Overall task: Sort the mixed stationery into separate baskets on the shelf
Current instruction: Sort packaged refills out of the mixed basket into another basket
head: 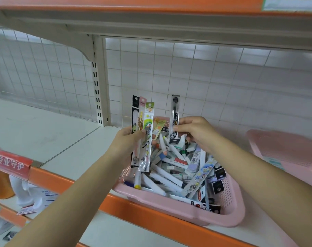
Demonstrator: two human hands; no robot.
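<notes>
We were gathering refills: our left hand [126, 142] gripped three packets [149, 122], our right hand [196, 132] pinched a black packet [174, 111]; next, we judged, the three-o'clock basket [269, 143].

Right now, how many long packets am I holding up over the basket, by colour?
Black packets: 2, one in the left hand at, one in the right hand at
Pink packet: 1, left hand
Green packet: 1, left hand
Total: 4
</notes>
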